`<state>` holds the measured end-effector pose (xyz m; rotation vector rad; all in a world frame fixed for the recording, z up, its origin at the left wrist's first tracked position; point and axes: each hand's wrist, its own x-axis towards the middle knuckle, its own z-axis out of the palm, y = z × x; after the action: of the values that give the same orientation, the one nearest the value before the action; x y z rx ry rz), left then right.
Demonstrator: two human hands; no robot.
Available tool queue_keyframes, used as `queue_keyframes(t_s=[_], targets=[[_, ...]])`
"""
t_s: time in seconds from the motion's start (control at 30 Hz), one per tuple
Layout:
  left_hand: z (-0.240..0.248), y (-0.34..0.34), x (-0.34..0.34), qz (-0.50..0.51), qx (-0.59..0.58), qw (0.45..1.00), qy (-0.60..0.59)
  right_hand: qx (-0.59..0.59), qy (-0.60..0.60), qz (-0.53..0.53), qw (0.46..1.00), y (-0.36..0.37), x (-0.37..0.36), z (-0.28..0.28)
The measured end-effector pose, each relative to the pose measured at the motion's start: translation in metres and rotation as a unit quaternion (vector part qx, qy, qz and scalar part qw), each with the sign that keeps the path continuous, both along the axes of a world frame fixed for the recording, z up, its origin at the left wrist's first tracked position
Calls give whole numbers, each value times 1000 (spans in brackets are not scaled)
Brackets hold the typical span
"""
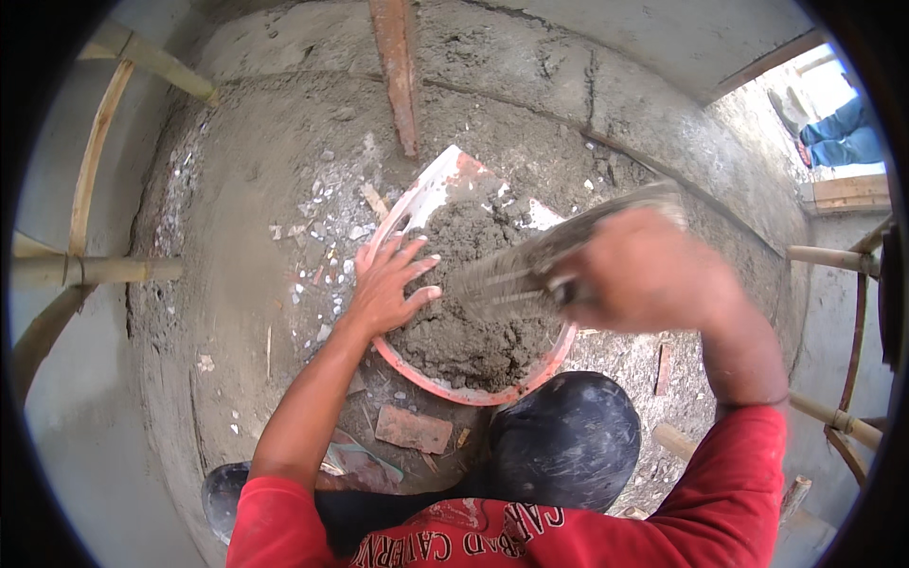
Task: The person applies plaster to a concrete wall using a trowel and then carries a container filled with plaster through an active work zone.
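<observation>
A pale basin with an orange-red rim (408,370) stands in front of me, one end drawn out to a corner. Wet grey mortar (464,352) is heaped inside it. My left hand (386,287) rests on the basin's left rim, its fingers spread over the inner side toward the mortar. Above the basin's right side, my right hand (644,270) is closed round the handle of a trowel (511,275). The trowel has a long flat blade coated in mortar and is smeared by motion. Its blade hides part of the mortar, and I cannot tell whether it touches it.
Just beyond the basin, a reddish post (396,76) stands. A broken brick (414,430) and a clear plastic bag (358,462) lie near my knees. Bamboo poles (99,271) line both sides. Stone chips (317,289) litter the floor. Someone in blue trousers (845,134) is at the far right opening.
</observation>
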<state>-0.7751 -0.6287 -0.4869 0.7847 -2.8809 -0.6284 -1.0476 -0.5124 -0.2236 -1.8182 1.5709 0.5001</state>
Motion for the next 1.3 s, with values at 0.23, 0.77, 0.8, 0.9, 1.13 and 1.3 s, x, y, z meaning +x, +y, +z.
queue_keyframes(t_s=[0.23,0.77,0.8,0.9,1.13,1.3], targets=[[-35,-36,-13,210,75,974,49,-227,-50,-556,798,32,-137,-164],[-41,-39,-25,349,193,916,-54,-344,-26,-600,721,-285,-268,-313],[-40,-37,-28,349,195,915,-49,-349,-29,-603,716,-291,-279,-320],[-35,-35,-28,343,167,923,-48,-412,-81,-648,635,-288,-270,-344],[-53,-37,-17,339,156,927,-36,-440,-115,-605,653,-237,-258,-321],[-46,-34,-16,340,174,924,-11,-379,-255,-605,653,-142,-203,-242]])
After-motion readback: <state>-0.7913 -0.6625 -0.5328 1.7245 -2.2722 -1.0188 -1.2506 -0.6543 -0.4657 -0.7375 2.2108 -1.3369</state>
